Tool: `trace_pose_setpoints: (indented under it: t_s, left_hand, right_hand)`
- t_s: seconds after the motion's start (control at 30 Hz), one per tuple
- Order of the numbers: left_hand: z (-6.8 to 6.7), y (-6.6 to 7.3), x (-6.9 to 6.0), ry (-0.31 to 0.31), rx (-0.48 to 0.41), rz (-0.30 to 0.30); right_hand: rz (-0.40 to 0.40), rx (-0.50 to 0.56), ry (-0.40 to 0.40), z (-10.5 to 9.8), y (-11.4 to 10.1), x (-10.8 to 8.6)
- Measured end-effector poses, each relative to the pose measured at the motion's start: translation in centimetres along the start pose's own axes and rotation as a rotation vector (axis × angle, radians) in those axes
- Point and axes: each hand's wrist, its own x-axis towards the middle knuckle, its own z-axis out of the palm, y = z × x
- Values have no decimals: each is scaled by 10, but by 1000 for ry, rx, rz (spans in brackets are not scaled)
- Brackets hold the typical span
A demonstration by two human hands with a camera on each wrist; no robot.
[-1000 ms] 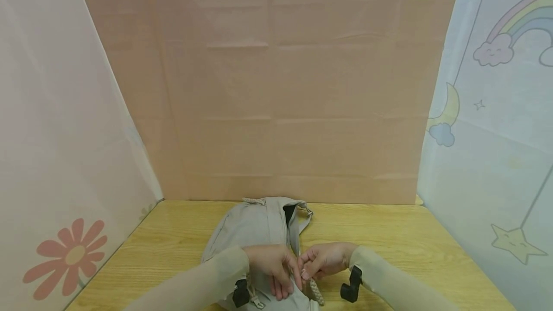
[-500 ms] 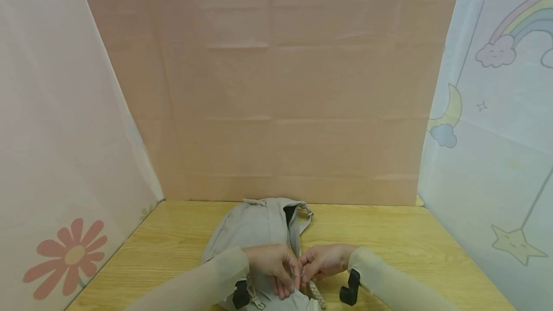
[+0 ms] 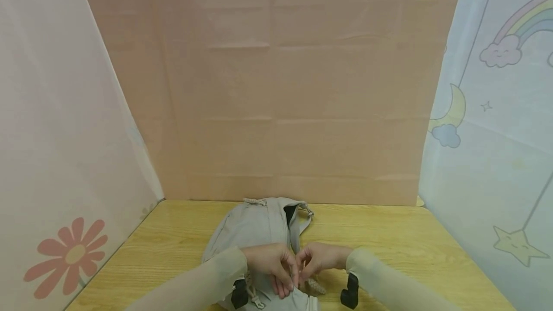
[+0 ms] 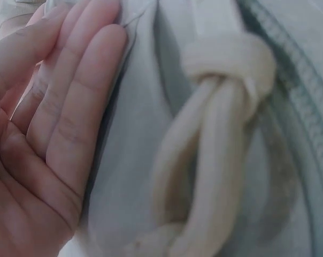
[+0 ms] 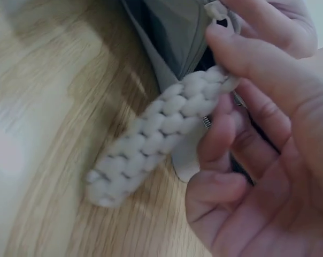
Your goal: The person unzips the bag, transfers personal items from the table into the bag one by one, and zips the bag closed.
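Note:
A light grey backpack (image 3: pixel 246 232) lies on the wooden table, its side zipper partly parted with a dark gap near the top. At the lower right edge of the bag, my left hand (image 3: pixel 270 264) pinches the fabric beside the zipper. Close against it, my right hand (image 3: pixel 323 259) holds a zipper pull between thumb and forefinger. From that pull a thick cream braided cord (image 5: pixel 156 136) hangs out over the table. The metal slider (image 5: pixel 221 22) shows just above my right thumb. In the left wrist view, another looped cord pull (image 4: pixel 217 155) lies on the bag near my left fingers.
The wooden table (image 3: pixel 380 239) extends to both sides of the bag. A brown panel (image 3: pixel 276 109) stands along its back edge. White printed sheets (image 3: pixel 484 172) hang on the left and right. A strap (image 3: pixel 304 227) loops from the bag's upper right.
My right hand has shifted slightly left and up, against the left hand. The braided cord has swung to lie more sideways. My left hand and the backpack have stayed almost still.

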Motion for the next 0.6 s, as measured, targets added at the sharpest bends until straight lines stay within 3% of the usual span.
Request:
trace_pose_setpoints:
  t_s: [0.37,0.6]
  left_hand:
    - [-4,-5,1,-8,-34,-1]
    - [-8,-8,2,-12,-41,-7]
  right_hand:
    - [-53,18,38,-2,1,2]
    - [-28,18,76,-2,1,4]
